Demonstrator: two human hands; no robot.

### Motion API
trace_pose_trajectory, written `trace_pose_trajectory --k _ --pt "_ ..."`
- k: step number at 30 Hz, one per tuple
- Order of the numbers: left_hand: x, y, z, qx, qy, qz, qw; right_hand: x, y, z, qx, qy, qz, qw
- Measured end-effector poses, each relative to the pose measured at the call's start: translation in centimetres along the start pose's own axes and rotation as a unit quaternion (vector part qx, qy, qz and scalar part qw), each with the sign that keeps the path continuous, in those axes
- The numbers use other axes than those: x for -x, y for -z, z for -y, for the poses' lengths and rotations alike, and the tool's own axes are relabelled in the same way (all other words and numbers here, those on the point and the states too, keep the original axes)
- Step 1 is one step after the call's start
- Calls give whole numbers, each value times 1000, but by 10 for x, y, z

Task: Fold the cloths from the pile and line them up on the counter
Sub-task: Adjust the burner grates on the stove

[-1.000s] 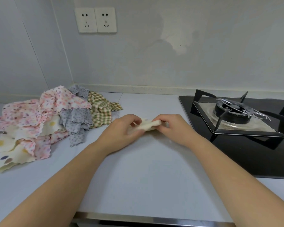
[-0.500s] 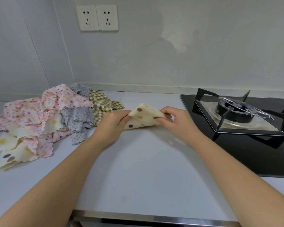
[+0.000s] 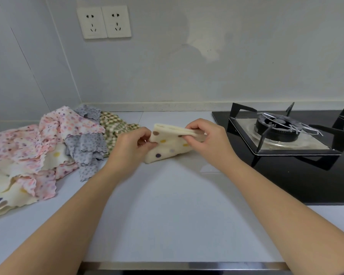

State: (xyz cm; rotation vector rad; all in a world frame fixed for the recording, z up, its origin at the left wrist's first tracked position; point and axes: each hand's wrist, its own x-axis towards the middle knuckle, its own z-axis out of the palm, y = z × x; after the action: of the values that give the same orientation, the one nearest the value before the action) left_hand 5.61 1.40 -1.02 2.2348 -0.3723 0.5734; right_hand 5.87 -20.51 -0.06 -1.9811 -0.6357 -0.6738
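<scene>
Head view, centre of the frame: the left hand [image 3: 130, 149] and the right hand [image 3: 209, 141] both hold one cream dotted cloth [image 3: 167, 149] just above the bench [image 3: 167, 211]. The left grip is closed on the cloth's left edge, thumb and fingertips pinching it. The right grip is closed on the upper right edge, where several layers show stacked. The cloth's lower corner seems to touch the bench, though the angle makes that hard to confirm.

At the left of the frame lies the pile [image 3: 48, 151], loose and crumpled: pink floral, grey dotted, green checked and more cream dotted pieces. No folded cloth lies set down anywhere in view, so no line is begun. I judge the task at its very start, with this first cloth partly folded and the whole pile left to do.

At the right sits a black gas hob [image 3: 276, 133]; at the upper left are two wall sockets [image 3: 103, 21]. No brand, label or readable writing shows on anything.
</scene>
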Motion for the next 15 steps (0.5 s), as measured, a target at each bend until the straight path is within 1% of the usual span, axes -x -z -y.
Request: trace_pose_trajectory --k 2,3,5,7,8,10,12,15 --pt "1 1 -2 14 -18 9 1000 0 2 1 -49 -40 -18 998" --pt "2 2 -4 19 -32 1 999 -1 3 0 -60 -53 -25 996" --pt "3 8 -12 13 -73 -16 997 -1 4 -4 -49 -50 -39 997" --pt "2 15 -20 -54 -150 -11 987 -1 3 -7 -19 -21 -37 999" --pt "0 18 -22 -101 -189 1 977 -1 3 -7 -1 1 -34 999" --pt "-2 21 -23 -174 -240 15 955 -1 1 -6 39 48 -20 998" --pt "-2 23 -22 -205 -259 13 944 -1 -1 -2 58 83 -5 995" --pt "2 27 -24 -209 -242 7 947 0 -2 2 64 103 5 993"
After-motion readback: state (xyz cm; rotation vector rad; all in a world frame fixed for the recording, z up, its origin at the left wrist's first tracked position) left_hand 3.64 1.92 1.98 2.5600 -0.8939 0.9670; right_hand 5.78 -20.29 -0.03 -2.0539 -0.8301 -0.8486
